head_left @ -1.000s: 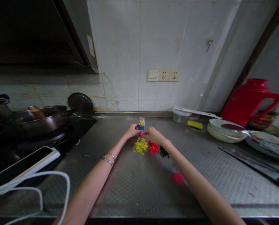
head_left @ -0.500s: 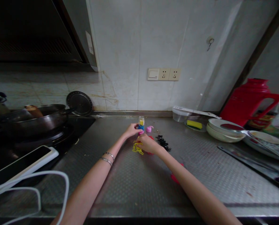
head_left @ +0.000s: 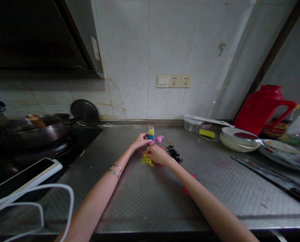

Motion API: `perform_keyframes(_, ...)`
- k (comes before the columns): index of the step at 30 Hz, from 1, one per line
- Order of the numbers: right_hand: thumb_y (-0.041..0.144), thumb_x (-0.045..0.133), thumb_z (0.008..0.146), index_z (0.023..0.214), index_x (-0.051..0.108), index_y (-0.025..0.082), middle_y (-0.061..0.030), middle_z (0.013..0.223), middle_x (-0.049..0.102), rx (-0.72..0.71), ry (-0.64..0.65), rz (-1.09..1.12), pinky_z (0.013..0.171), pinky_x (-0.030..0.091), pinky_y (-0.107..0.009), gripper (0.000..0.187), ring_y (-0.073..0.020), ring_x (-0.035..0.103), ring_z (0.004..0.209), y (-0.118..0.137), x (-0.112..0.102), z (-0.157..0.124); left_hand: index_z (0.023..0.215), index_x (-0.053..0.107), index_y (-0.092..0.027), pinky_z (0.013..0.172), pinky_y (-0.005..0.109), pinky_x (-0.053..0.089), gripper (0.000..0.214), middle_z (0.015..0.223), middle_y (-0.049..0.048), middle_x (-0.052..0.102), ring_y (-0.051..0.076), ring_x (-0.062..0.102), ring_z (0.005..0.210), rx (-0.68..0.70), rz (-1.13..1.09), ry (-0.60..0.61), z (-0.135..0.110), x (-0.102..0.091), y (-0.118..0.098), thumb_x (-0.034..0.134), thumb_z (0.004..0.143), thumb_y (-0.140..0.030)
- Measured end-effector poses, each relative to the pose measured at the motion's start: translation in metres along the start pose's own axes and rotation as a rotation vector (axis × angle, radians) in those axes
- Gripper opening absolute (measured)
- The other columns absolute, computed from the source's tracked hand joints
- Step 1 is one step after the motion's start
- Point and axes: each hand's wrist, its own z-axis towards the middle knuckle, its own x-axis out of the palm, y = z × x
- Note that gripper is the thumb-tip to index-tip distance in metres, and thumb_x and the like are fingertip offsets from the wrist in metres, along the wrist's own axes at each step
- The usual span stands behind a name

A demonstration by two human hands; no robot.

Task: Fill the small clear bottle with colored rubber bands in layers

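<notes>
My left hand [head_left: 140,140] is closed around the lower part of a small clear bottle [head_left: 151,130], which stands upright with yellow, blue and pink bits inside. Just in front of it, my right hand [head_left: 157,154] reaches down with bent fingers at a pile of small yellow loops [head_left: 146,159]; whether a loop is pinched is too small to see. Red pieces [head_left: 161,164] lie partly hidden beneath that hand. To its right is a heap of small black pieces [head_left: 174,154]. A round pink cap [head_left: 159,138] with a little loop sits right of the bottle.
A pan [head_left: 39,129] rests on the black stove at left, near a white device [head_left: 54,165] with a cable. At right stand a clear tub [head_left: 190,125], yellow sponge [head_left: 206,133], stacked bowls [head_left: 238,143], knife [head_left: 265,178] and red jug [head_left: 263,109]. Another red item [head_left: 186,191] is beside my right forearm.
The view has shifted slightly. My left hand keeps its hold on the bottle, and my right hand stays at the yellow pile with only a slight shift of its fingers.
</notes>
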Motion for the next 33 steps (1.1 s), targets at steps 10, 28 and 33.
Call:
perform_keyframes(10,0.026,0.053,0.075,0.082,0.067,0.018,-0.0041,0.078,0.066,-0.01,-0.115,0.237,0.064,0.042,-0.021,0.017,-0.0133,0.058,0.07,-0.0047,0.0007,0.0012,0.092,0.062,-0.007,0.067,0.025,0.043,0.034,0.086,0.0078,0.066,0.015,0.056,0.072,0.011,-0.013,0.004,0.0,-0.0002,0.0002,0.065,0.06,-0.021)
perform_keyframes(28,0.026,0.056,0.072,0.084,0.067,0.014,-0.0041,0.072,0.065,-0.041,-0.18,0.44,0.061,0.042,-0.022,0.021,-0.0119,0.056,0.063,-0.0048,-0.0035,0.0015,0.092,0.063,-0.008,0.063,0.025,0.042,0.037,0.085,0.0081,0.065,0.015,0.054,0.07,0.003,0.03,0.0,0.0015,0.0004,0.0044,0.064,0.06,-0.027)
perform_keyframes(33,0.026,0.057,0.071,0.09,0.066,0.013,-0.0046,0.072,0.065,0.004,-0.218,0.494,0.061,0.042,-0.023,0.025,-0.0124,0.056,0.063,-0.0044,-0.0047,0.004,0.091,0.063,-0.008,0.059,0.023,0.039,0.038,0.08,0.0069,0.064,0.013,0.052,0.065,0.015,0.055,0.0,0.0018,0.0002,0.0066,0.063,0.061,-0.031)
